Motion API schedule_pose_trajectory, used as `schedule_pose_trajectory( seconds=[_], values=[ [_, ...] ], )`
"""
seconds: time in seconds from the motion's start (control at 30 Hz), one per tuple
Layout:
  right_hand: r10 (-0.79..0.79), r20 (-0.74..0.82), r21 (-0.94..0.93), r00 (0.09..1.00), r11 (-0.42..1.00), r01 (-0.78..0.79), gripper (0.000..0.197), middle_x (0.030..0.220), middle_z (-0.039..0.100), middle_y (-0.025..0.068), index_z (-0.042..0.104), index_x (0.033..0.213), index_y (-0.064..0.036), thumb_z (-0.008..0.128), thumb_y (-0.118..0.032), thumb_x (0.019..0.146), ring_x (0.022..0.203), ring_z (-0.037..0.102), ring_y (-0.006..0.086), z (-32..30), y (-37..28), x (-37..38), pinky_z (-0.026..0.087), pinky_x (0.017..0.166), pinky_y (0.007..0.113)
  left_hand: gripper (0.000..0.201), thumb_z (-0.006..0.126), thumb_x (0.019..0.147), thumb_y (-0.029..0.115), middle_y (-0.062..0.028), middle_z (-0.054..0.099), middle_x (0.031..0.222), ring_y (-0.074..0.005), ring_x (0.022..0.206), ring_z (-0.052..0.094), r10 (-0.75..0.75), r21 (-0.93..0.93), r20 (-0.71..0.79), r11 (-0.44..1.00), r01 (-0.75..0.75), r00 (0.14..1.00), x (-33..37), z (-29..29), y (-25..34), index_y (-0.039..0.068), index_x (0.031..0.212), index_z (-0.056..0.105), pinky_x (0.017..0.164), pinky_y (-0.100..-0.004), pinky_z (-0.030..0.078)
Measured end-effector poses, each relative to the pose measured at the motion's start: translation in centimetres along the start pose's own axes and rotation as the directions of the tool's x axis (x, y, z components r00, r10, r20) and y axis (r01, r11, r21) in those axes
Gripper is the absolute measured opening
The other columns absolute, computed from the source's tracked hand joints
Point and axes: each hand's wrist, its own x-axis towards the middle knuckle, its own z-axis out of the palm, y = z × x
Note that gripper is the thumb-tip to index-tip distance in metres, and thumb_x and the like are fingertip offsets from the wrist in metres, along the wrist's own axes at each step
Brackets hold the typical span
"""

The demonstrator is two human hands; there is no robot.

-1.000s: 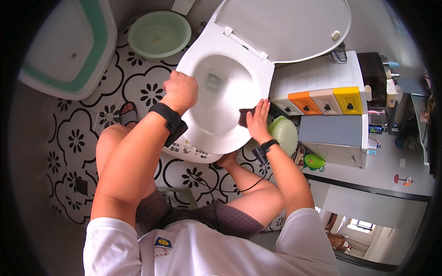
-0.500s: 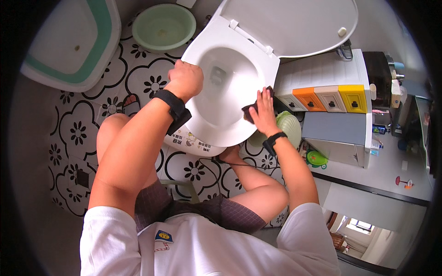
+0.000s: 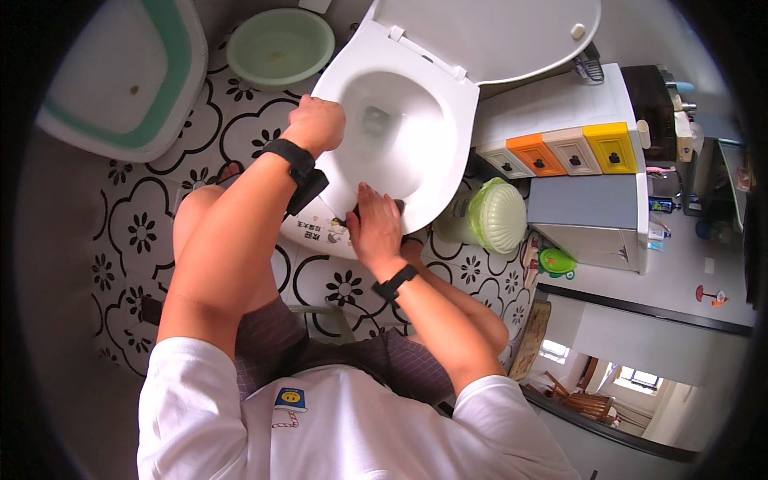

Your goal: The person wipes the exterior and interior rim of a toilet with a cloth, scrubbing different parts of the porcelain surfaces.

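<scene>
The white toilet seat (image 3: 436, 204) rests over the bowl, with the lid (image 3: 512, 40) raised behind it. My left hand (image 3: 317, 124) is closed at the seat's left edge, and its curled fingertips are hidden. At the near rim, my right hand (image 3: 376, 226) presses a dark brown cloth (image 3: 399, 206) against the seat. Its fingers lie together over the cloth, covering most of it. Below the near rim, the white toilet front (image 3: 320, 232) carries printed stickers. Both wrists wear black straps.
A pale green basin (image 3: 280, 48) and a white-and-green tub (image 3: 172, 80) stand at the far left. Right of the toilet are a lidded green bin (image 3: 498, 216) and a cabinet with coloured drawers (image 3: 608, 150). Patterned tiles (image 3: 140, 228) cover the floor.
My right hand has slid the cloth from the seat's right side round to its near rim, leftward and toward me. My left hand stays at the left edge. The view has shifted slightly.
</scene>
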Motion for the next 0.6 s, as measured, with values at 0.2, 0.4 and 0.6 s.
schedule_pose_trajectory(
  seconds=[0.2, 0.4, 0.6],
  values=[
    [0.005, 0.156, -0.033, 0.988, 0.999, 0.000, 0.060, 0.136, 0.040, 0.0285, 0.045, 0.125, 0.0083, 0.067, -0.025, 0.080, 0.128, 0.039, 0.0392, -3.9, 4.5, -0.2, 0.026, 0.111, 0.048, 0.034, 0.058, 0.080, 0.002, -0.0192, 0.058, 0.123, -0.0348, 0.119, 0.049, 0.026, -0.088, 0.006, 0.996, -0.026, 1.000, -0.3, -0.6, -0.7, 0.000, 0.113, 0.064, 0.092, -0.0438, 0.049],
    [-0.025, 0.065, -0.165, 0.998, 0.986, 0.035, 0.047, 0.132, 0.045, 0.0253, 0.051, 0.119, 0.0062, 0.055, -0.026, 0.085, 0.130, 0.035, 0.0409, -2.5, 7.0, -2.2, 0.020, 0.113, 0.052, 0.034, 0.058, 0.080, 0.002, -0.0229, 0.058, 0.123, -0.0374, 0.112, 0.058, -0.034, -0.182, 0.076, 0.982, 0.048, 0.997, -1.1, -1.1, -1.9, 0.000, 0.113, 0.065, 0.089, -0.0390, 0.051],
    [0.174, 0.133, -0.199, 0.976, 0.969, -0.146, 0.071, 0.113, 0.053, 0.0214, 0.039, 0.131, 0.0113, 0.067, -0.031, 0.081, 0.105, 0.051, 0.0350, 2.1, -4.2, 3.0, 0.038, 0.097, 0.046, 0.026, 0.061, 0.073, -0.001, -0.0226, 0.067, 0.099, -0.0347, 0.095, 0.067, 0.016, -0.203, 0.104, 0.979, 0.006, 0.994, -2.4, -2.3, -3.3, -0.003, 0.098, 0.069, 0.078, -0.0388, 0.055]
  ],
)
